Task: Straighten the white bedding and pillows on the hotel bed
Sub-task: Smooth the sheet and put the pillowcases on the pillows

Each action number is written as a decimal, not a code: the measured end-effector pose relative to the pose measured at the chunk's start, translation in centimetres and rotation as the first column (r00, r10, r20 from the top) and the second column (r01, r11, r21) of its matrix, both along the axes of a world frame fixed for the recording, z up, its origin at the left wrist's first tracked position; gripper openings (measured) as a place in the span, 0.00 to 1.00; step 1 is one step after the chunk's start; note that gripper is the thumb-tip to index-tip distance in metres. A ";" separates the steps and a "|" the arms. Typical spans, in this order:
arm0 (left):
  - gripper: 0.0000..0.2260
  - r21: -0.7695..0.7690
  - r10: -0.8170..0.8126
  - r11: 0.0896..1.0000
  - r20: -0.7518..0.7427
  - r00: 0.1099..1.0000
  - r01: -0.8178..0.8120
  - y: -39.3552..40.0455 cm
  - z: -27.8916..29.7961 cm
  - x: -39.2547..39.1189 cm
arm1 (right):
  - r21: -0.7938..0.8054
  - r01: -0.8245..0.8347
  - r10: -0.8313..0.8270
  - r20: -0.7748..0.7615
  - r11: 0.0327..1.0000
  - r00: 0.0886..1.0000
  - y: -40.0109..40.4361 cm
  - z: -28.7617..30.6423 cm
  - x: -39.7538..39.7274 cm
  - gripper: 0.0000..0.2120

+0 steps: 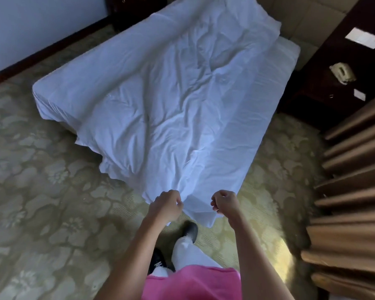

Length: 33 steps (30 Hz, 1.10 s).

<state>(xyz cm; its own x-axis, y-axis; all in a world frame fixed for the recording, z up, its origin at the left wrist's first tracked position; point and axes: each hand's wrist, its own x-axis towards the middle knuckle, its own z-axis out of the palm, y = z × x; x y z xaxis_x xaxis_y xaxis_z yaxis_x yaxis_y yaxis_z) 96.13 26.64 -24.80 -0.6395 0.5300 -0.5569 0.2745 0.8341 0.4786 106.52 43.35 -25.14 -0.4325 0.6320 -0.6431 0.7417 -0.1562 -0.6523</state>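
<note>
A white duvet (160,100) lies wrinkled over the bed (284,55), spread from the headboard end down past the foot corner nearest me. Its near corner hangs off the mattress toward the floor. My left hand (166,205) is closed on the duvet's hem at that corner. My right hand (224,202) pinches the same hem a little to the right. The cloth between my hands droops in a fold. No pillows are visible on the bed.
Patterned green carpet (52,191) surrounds the bed. A dark wooden nightstand (338,68) with a tissue box (342,72) and papers stands right of the bed. Brown curtains (355,191) hang at the right. A white wall (30,24) runs along the far left.
</note>
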 end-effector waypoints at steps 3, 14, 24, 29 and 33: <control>0.08 0.018 0.021 1.000 -0.033 0.999 -0.020 1.4 0.1 0.9 | 0.078 0.045 -0.045 0.001 0.996 0.999 1.3 0.1 1.6 0.10; 0.10 0.011 -0.058 0.998 -0.160 0.985 0.061 15.4 2.2 4.4 | 0.301 -0.090 0.080 0.044 0.949 0.996 14.9 1.8 5.6 0.12; 0.09 0.107 -0.244 0.960 -0.143 0.959 0.260 37.2 6.6 12.7 | 0.373 -0.002 -0.017 0.047 0.928 0.999 34.7 5.6 15.6 0.14; 0.09 0.060 -0.290 0.951 -0.175 0.941 0.304 42.5 6.4 12.4 | 0.359 0.013 -0.017 0.008 0.933 1.000 39.1 5.3 16.3 0.14; 0.09 0.065 -0.329 0.938 -0.151 0.932 0.342 48.1 6.2 11.6 | 0.312 -0.024 0.017 0.024 0.950 1.000 43.0 4.6 15.6 0.14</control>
<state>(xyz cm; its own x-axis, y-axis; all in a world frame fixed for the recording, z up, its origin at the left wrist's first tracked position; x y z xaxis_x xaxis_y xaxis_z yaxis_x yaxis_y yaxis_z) 107.74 74.77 -18.61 -0.4816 0.7700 -0.4186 0.5981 0.6379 0.4852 122.13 86.37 -20.54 -0.4365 0.7934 -0.4242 0.7562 0.0681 -0.6508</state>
